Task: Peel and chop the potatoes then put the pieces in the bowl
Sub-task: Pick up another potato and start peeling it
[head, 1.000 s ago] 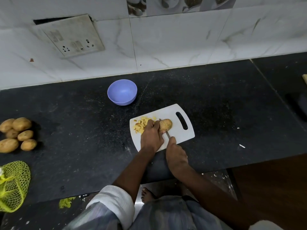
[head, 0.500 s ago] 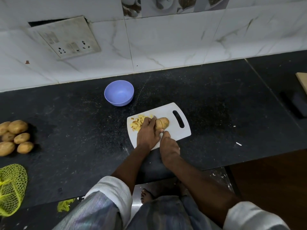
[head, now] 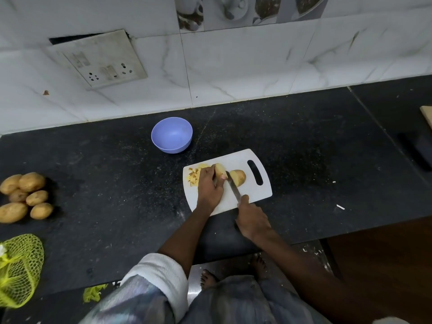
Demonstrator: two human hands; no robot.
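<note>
Two potato halves (head: pixel 238 178) — knife (head: pixel 233 188) between, left hand (head: pixel 208 188) steadying

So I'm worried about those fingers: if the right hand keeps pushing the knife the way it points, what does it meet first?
Probably the potato, already split around the knife. The left hand sits just beside that line.

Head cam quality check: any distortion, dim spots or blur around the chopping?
Head view: wide-angle bowing bends the wall tiles and countertop edge; lighting is dim and flat, with soft shadows beside the whole potatoes; knife, cut potato and both hands stay fairly sharp; the far right corner falls dark.
</note>
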